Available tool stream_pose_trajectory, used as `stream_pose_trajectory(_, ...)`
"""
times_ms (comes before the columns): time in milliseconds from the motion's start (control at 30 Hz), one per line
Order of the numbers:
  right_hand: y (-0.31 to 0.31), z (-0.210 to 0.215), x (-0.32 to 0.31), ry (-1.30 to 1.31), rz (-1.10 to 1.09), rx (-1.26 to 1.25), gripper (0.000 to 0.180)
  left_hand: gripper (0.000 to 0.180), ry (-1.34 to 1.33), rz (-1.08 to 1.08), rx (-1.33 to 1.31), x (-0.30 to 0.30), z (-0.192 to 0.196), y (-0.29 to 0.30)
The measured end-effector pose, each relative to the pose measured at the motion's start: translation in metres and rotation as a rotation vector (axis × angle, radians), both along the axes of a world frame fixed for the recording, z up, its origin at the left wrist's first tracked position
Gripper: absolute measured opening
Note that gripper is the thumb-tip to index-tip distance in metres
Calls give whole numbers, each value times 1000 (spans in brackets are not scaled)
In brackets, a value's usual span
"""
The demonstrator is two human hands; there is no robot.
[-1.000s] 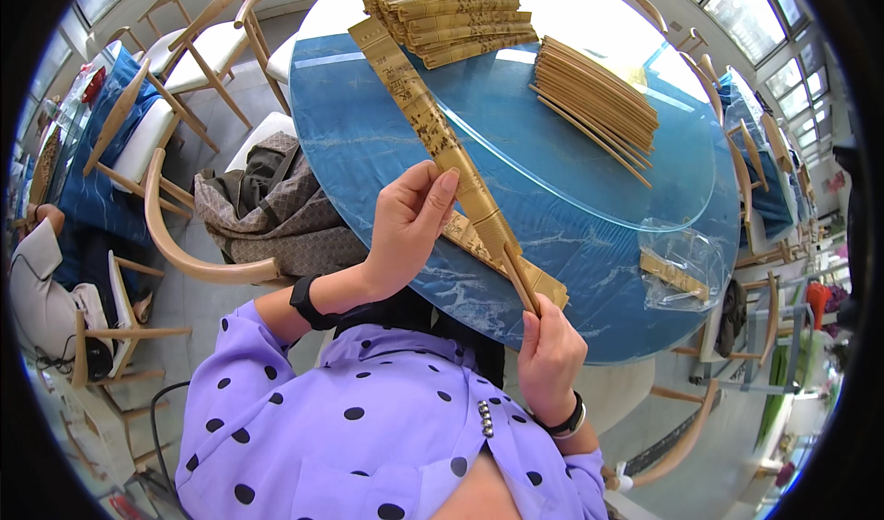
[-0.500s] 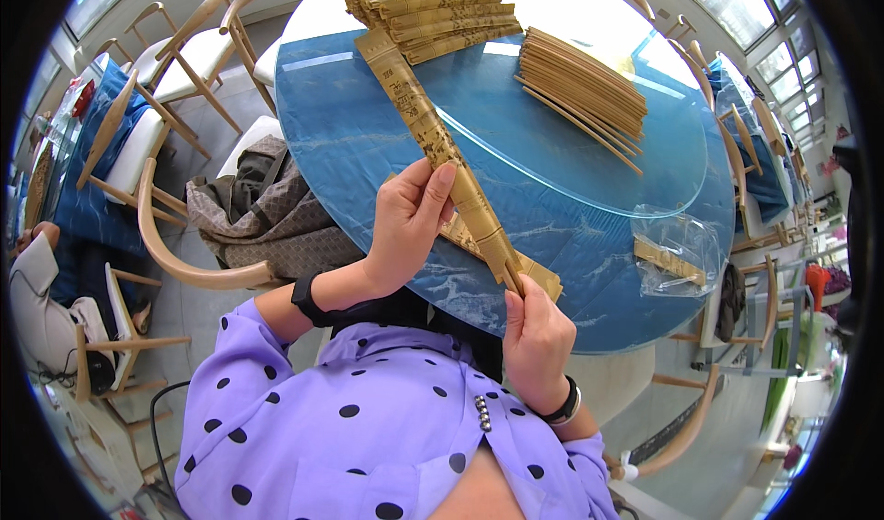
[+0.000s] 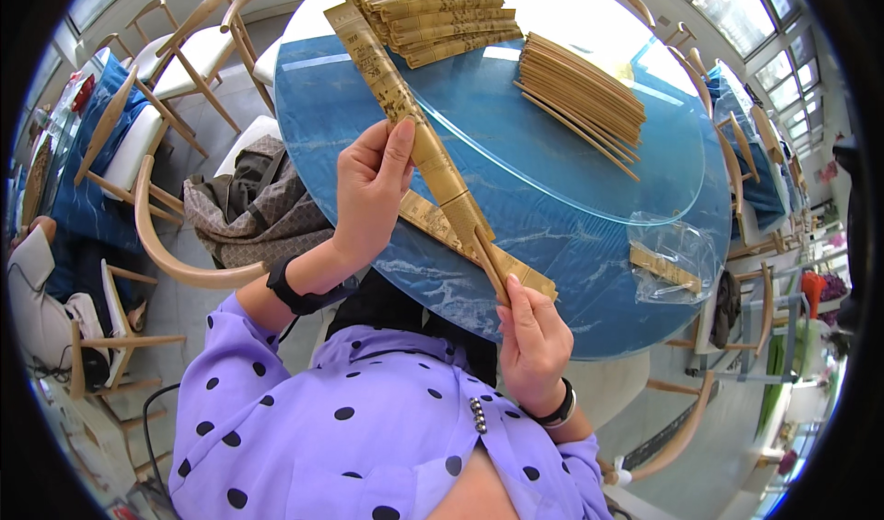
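My left hand pinches a long gold paper sleeve with dark print, thumb on top. It slants from the far left down toward my right hand. That hand is closed on the ends of brown wooden chopsticks, which stick out at the sleeve's near end; their tips are hidden there. Below them, another gold sleeve lies on the blue table near its front edge. A pile of gold sleeves is at the back, with a stack of brown chopsticks to its right.
A glass turntable covers much of the round blue table. At the right lies a clear plastic bag with a gold strip. A patterned bag sits on a chair at the left, and wooden chairs stand around.
My left hand has moved up and left with the sleeve. More of the chopsticks shows between the sleeve's near end and my right hand, which has hardly moved.
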State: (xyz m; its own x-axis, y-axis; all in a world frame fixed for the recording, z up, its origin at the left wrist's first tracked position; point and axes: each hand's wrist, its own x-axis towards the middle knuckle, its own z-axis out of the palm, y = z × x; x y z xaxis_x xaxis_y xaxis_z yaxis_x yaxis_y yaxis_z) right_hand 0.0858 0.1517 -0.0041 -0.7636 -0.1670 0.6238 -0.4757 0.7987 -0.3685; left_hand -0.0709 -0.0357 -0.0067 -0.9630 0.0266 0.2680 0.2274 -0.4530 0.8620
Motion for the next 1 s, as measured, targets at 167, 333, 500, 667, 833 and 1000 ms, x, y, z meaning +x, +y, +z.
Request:
stream_pose_trajectory(167, -2, -4, 0, -29, 5, -35, 46, 31, -68, -70, -67, 4, -6, 1)
stream_pose_trajectory(333, -5, -8, -5, 40, 81, 15, 47, 43, -99, -97, -69, -8, 1, 4)
stream_pose_trajectory(500, -8, 0, -6, 61, 194, 144, 46, 45, -91, -26, -123, -7, -4, 7)
stream_pose_trajectory(667, -4, -2, -4, -13, 307, 175, 41, 45, -85, -93, -213, -1, -12, 5)
stream_pose_trajectory(833, -9, 1, -5, -41, 271, 135, 40, 45, -94, -112, -223, 6, -15, 9)
stream_pose_trajectory(1000, -6, 6, -6, -34, 268, 141, 35, 44, -94, -137, -224, 4, -13, 6)
